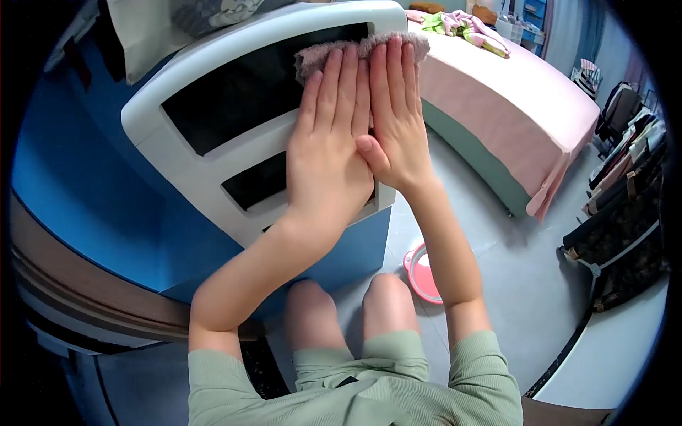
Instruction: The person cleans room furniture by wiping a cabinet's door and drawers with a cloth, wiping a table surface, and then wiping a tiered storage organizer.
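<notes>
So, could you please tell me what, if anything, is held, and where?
Nothing is gripped: the cloth has its middle under flat fingers of left hand and right hand.

Two hands [330,153] [403,135], two knees [310,295] [388,287], one cloth [312,59] (yes, just one), one bed [490,99] and one basin [424,275].

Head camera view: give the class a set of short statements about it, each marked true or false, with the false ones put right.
1. The left hand and the right hand lie on the fluffy cloth. True.
2. Both hands are curled into fists. False: their fingers are stretched out.
3. The pink basin stands on the floor. True.
4. The fluffy cloth lies in the pink basin. False: it is under the fingers.
5. The multicoloured cloth lies on the pink cover. True.
6. The dark panels are framed in red. False: the frame round the dark panels is white.
</notes>
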A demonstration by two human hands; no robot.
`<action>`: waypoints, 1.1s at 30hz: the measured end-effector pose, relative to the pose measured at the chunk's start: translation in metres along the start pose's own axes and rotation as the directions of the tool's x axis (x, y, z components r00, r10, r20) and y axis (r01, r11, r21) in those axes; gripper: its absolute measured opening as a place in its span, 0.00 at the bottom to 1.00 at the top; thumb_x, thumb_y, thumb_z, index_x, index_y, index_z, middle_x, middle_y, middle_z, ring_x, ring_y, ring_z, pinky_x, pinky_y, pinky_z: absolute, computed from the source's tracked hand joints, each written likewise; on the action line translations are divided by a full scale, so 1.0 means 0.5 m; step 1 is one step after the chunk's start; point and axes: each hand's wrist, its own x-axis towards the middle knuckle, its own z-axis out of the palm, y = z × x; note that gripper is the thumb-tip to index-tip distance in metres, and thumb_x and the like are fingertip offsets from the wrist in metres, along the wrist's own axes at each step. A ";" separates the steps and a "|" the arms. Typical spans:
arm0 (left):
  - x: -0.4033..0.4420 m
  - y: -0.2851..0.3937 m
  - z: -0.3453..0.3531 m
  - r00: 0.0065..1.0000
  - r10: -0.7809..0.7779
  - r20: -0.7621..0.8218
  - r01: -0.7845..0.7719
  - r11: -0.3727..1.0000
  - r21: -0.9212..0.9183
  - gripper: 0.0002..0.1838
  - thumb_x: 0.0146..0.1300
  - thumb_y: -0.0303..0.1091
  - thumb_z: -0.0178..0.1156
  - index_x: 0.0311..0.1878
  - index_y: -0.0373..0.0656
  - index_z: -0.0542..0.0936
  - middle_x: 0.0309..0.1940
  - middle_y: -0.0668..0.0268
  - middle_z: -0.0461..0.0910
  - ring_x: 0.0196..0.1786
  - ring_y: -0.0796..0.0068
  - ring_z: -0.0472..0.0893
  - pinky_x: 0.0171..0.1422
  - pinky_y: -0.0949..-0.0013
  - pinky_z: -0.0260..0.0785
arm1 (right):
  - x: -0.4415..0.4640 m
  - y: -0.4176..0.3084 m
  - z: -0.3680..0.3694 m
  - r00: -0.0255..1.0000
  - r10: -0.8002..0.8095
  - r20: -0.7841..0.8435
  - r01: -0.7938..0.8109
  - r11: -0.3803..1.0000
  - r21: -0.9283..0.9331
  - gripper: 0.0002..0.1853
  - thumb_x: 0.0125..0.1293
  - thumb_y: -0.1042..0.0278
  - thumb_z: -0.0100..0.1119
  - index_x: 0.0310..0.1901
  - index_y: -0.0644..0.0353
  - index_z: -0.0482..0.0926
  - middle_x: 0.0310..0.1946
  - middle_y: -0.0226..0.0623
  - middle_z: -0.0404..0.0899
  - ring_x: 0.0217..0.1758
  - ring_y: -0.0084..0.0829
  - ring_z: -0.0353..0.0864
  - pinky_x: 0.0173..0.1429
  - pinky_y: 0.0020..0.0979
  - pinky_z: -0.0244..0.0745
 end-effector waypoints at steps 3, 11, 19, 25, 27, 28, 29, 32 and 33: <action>-0.030 0.010 -0.001 0.999 0.016 0.046 -0.021 0.993 0.117 0.36 0.60 0.41 0.42 0.72 0.38 0.50 0.74 0.60 0.45 0.76 0.66 0.42 0.78 0.62 0.26 | -0.031 -0.009 0.008 0.999 0.032 0.025 -0.032 0.999 0.015 0.50 0.61 0.28 0.31 0.70 0.69 0.49 0.72 0.54 0.39 0.76 0.50 0.34 0.75 0.47 0.29; -0.119 -0.024 -0.021 0.983 -0.071 0.172 0.042 0.985 0.168 0.37 0.60 0.41 0.43 0.72 0.38 0.50 0.74 0.60 0.44 0.76 0.67 0.41 0.78 0.62 0.24 | -0.060 -0.084 0.054 0.997 0.013 0.073 -0.018 0.998 0.066 0.53 0.58 0.23 0.30 0.69 0.67 0.52 0.72 0.53 0.43 0.76 0.50 0.37 0.75 0.48 0.29; -0.221 -0.102 -0.053 0.947 -0.204 0.250 0.169 0.973 0.157 0.41 0.56 0.42 0.48 0.70 0.28 0.49 0.72 0.45 0.44 0.76 0.52 0.40 0.77 0.55 0.23 | -0.036 -0.196 0.101 0.970 -0.152 0.188 0.124 0.980 0.152 0.49 0.58 0.24 0.31 0.69 0.61 0.57 0.71 0.45 0.50 0.76 0.44 0.43 0.75 0.46 0.32; -0.246 -0.166 -0.056 0.956 -0.268 0.117 0.262 0.963 0.066 0.36 0.58 0.42 0.45 0.69 0.31 0.55 0.71 0.48 0.49 0.75 0.55 0.45 0.78 0.56 0.28 | 0.024 -0.244 0.112 0.942 -0.264 0.207 0.250 0.964 0.088 0.49 0.59 0.22 0.25 0.69 0.59 0.58 0.72 0.41 0.50 0.77 0.38 0.41 0.76 0.42 0.25; -0.230 -0.207 -0.053 0.972 -0.231 -0.035 0.230 0.973 -0.036 0.36 0.59 0.41 0.45 0.69 0.31 0.56 0.71 0.48 0.50 0.75 0.55 0.46 0.78 0.56 0.29 | 0.078 -0.249 0.104 0.931 -0.307 0.196 0.312 0.950 0.003 0.49 0.59 0.22 0.25 0.69 0.57 0.57 0.72 0.39 0.50 0.77 0.36 0.41 0.76 0.41 0.24; -0.214 -0.228 -0.063 0.975 -0.212 -0.070 0.210 0.977 -0.031 0.36 0.58 0.40 0.46 0.69 0.31 0.56 0.71 0.48 0.50 0.75 0.55 0.46 0.78 0.56 0.29 | 0.108 -0.251 0.101 0.930 -0.326 0.171 0.330 0.944 0.003 0.48 0.59 0.23 0.26 0.69 0.57 0.56 0.72 0.39 0.50 0.77 0.36 0.41 0.77 0.42 0.25; -0.201 -0.246 -0.073 0.976 -0.192 -0.106 0.190 0.981 -0.028 0.36 0.58 0.40 0.47 0.69 0.32 0.56 0.71 0.48 0.50 0.75 0.56 0.46 0.78 0.56 0.28 | 0.131 -0.251 0.100 0.928 -0.344 0.147 0.347 0.938 0.001 0.48 0.59 0.23 0.27 0.69 0.57 0.56 0.72 0.39 0.50 0.77 0.36 0.41 0.77 0.42 0.25; -0.189 -0.266 -0.075 0.970 -0.180 -0.164 0.171 0.983 -0.068 0.38 0.56 0.40 0.50 0.70 0.36 0.55 0.71 0.50 0.50 0.75 0.57 0.46 0.78 0.56 0.28 | 0.150 -0.259 0.107 0.936 -0.331 0.118 0.332 0.943 0.015 0.48 0.60 0.24 0.29 0.70 0.58 0.55 0.72 0.40 0.50 0.77 0.36 0.41 0.77 0.42 0.28; -0.190 -0.269 -0.073 0.967 -0.183 -0.176 0.169 0.981 -0.092 0.39 0.56 0.40 0.51 0.70 0.37 0.55 0.71 0.50 0.50 0.75 0.58 0.46 0.78 0.56 0.28 | 0.151 -0.262 0.110 0.939 -0.324 0.120 0.324 0.946 0.015 0.48 0.60 0.24 0.29 0.70 0.58 0.55 0.72 0.40 0.50 0.77 0.35 0.41 0.77 0.42 0.29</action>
